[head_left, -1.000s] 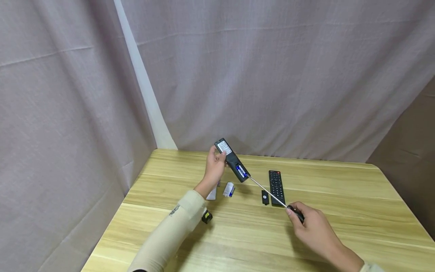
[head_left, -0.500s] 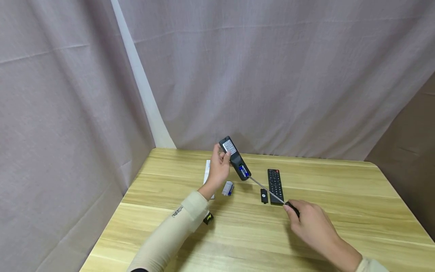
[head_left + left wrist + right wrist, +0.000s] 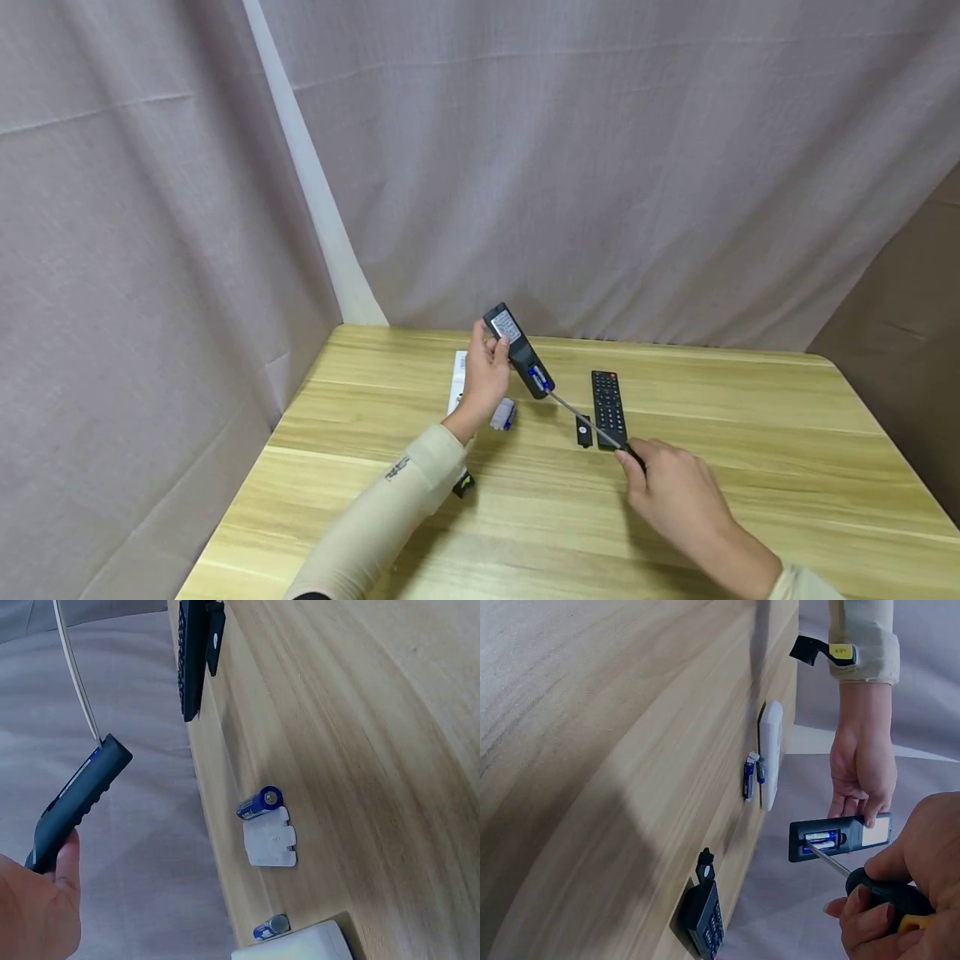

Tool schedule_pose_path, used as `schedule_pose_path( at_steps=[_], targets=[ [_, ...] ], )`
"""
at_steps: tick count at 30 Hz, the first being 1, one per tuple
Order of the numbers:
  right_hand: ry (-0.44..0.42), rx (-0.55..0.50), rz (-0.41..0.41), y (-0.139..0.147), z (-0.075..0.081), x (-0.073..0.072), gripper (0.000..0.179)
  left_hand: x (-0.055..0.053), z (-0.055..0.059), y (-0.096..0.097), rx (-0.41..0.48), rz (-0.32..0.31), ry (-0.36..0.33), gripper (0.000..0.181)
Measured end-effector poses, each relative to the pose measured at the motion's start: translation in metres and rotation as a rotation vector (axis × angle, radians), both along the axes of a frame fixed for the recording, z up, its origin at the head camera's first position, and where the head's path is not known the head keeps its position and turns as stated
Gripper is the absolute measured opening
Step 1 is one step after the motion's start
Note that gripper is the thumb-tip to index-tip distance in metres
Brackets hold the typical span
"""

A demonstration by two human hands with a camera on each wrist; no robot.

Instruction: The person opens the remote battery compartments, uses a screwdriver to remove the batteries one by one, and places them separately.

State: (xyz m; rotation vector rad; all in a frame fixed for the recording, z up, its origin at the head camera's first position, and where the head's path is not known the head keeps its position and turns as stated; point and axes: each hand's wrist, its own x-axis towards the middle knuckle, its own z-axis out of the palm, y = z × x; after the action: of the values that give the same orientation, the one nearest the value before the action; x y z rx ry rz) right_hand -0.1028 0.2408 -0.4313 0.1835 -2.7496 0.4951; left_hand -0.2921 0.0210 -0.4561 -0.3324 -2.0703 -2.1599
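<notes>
My left hand (image 3: 487,375) holds a black remote control (image 3: 522,354) up off the table, its back facing me. The battery compartment lies uncovered, with two blue-and-silver batteries (image 3: 821,840) inside. My right hand (image 3: 678,492) grips the black-and-yellow handle of a screwdriver (image 3: 885,896). Its long metal shaft reaches across to the remote, the tip at the end of the batteries in the compartment. On the table below, a second black remote (image 3: 609,408) lies buttons up, and beside it is a small black battery cover (image 3: 584,431).
Left of these, a white remote (image 3: 771,754) lies partly behind my left hand. Near it are a small white cover (image 3: 271,840), a blue battery (image 3: 260,802) against that cover and another battery (image 3: 272,927) by the white remote. Curtains (image 3: 570,167) hang behind the wooden table (image 3: 750,433).
The black remote has shifted slightly right and stands a little steeper. My right hand with the screwdriver has moved a little left and up, its tip staying at the batteries.
</notes>
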Motion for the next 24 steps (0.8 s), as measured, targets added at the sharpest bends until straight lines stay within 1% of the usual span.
schedule_pose_path(
  at_steps=[5, 9, 12, 15, 19, 24],
  targets=[
    [0.014, 0.011, 0.000, 0.001, -0.005, 0.000, 0.019, -0.002, -0.004, -0.001, -0.012, 0.033, -0.017, 0.029],
    [0.013, 0.007, -0.007, 0.002, -0.008, 0.000, 0.014, -0.002, -0.007, 0.000, -0.002, 0.050, -0.032, 0.029],
    [0.022, 0.009, -0.003, 0.003, -0.009, 0.001, 0.014, -0.003, -0.008, 0.000, 0.012, 0.067, -0.041, 0.029],
    [0.047, 0.020, 0.003, 0.003, -0.008, 0.000, 0.017, -0.003, -0.008, 0.000, 0.023, 0.071, -0.045, 0.029],
    [0.065, 0.031, 0.010, 0.003, -0.008, -0.001, 0.024, -0.002, -0.009, -0.002, 0.024, 0.058, -0.060, 0.029],
    [0.063, 0.053, 0.017, 0.001, -0.009, -0.001, 0.015, -0.001, -0.011, -0.004, -0.008, 0.057, -0.073, 0.028]
  ],
)
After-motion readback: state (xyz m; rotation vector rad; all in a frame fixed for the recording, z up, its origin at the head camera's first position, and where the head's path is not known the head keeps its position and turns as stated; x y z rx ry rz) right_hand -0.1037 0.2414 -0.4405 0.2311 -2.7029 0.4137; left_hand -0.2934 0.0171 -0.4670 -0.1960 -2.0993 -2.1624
